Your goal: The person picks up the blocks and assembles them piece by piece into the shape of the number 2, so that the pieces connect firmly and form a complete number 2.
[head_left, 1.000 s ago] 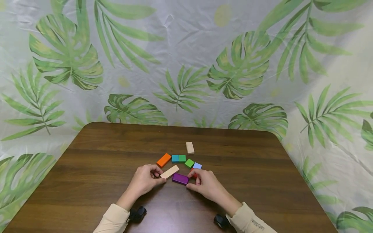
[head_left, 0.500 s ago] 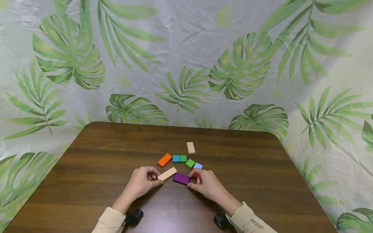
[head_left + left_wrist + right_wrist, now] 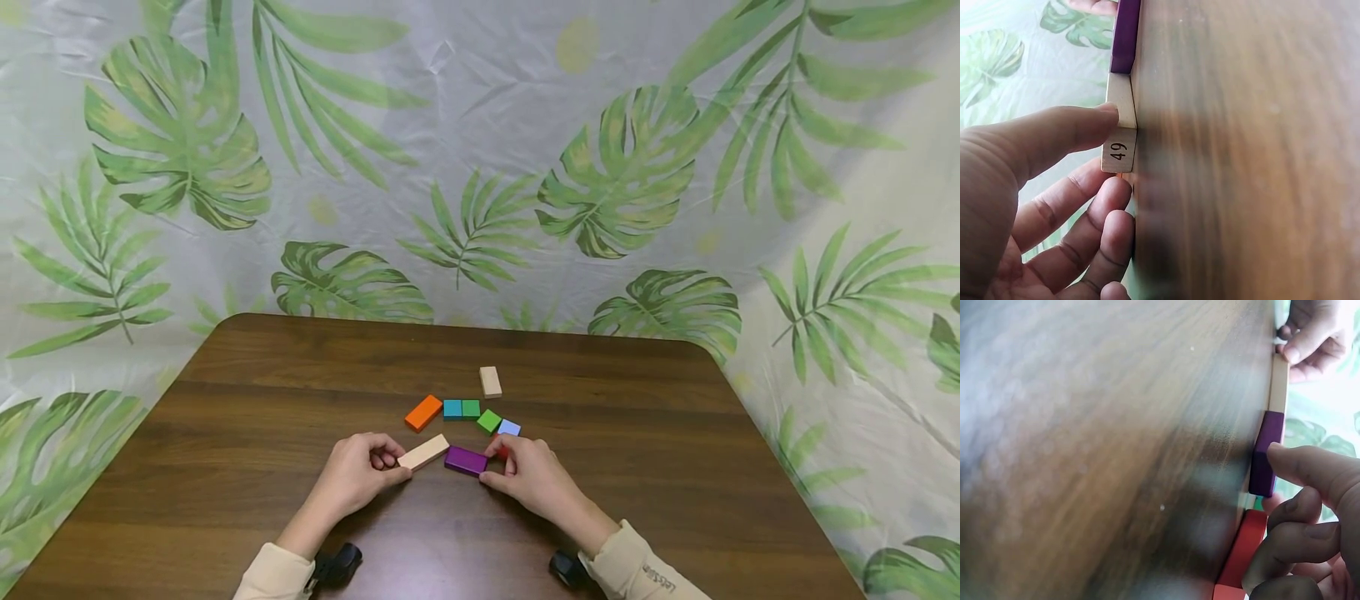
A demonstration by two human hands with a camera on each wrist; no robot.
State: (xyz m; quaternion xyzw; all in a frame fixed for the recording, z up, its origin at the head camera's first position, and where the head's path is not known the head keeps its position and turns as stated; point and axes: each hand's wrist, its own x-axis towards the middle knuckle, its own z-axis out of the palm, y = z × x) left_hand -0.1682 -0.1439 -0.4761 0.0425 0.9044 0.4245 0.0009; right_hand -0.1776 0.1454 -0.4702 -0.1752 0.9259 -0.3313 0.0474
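Note:
My left hand pinches the outer end of a plain wooden block lying flat on the table; the number 49 shows on its end in the left wrist view. Thumb and index finger of my right hand pinch the right end of a purple block. The inner ends of these two blocks lie close together at an angle. Under the right hand's curled fingers is a red block, mostly hidden in the head view.
Behind the hands, an orange block, a blue block, a green block, a light green block and a pale blue block form an arc. Farther back lies another plain wooden block on the brown table.
My left hand has drawn the plain wooden block left and slightly toward me, away from the arc. The right hand and the purple block stay nearly in place.

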